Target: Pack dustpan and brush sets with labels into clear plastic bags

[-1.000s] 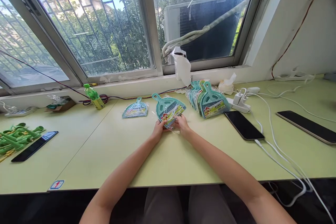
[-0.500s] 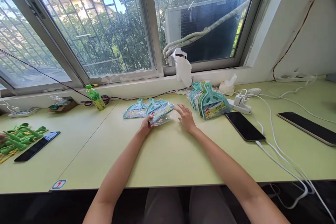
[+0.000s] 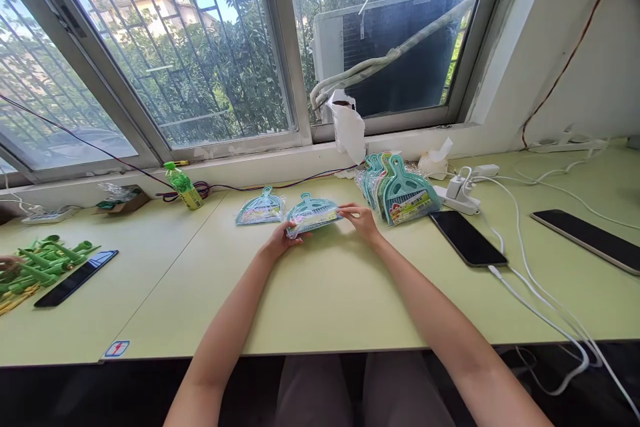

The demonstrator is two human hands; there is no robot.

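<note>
Midway along the table (image 3: 320, 307), toward its far edge, we hold a teal dustpan set (image 3: 313, 212) in clear wrap, slightly tilted. Our left hand (image 3: 283, 240) has its fingers closed around the near left corner; our right hand (image 3: 364, 221) has its fingers narrow, pinching the right corner. Glare and angle keep us from reading its printed label.

Just left lies a second wrapped set (image 3: 261, 208), its pale label too small to read. To the right leans a stack of sets (image 3: 406, 195); the front one bears a yellow-green label (image 3: 411, 208) with red print and a line of characters we cannot make out.

Near the far edge, a green bottle (image 3: 183, 185) wears a yellow label, also unreadable. At the near edge, left of us, a blue-bordered sticker (image 3: 117, 348) shows a red arrow. By the left edge, another person's hand (image 3: 9, 263) touches green plastic pieces (image 3: 55, 260) beside a dark phone (image 3: 75, 279). Right of the stack, a black phone (image 3: 467, 238) lies near a white power strip (image 3: 457, 200).
</note>
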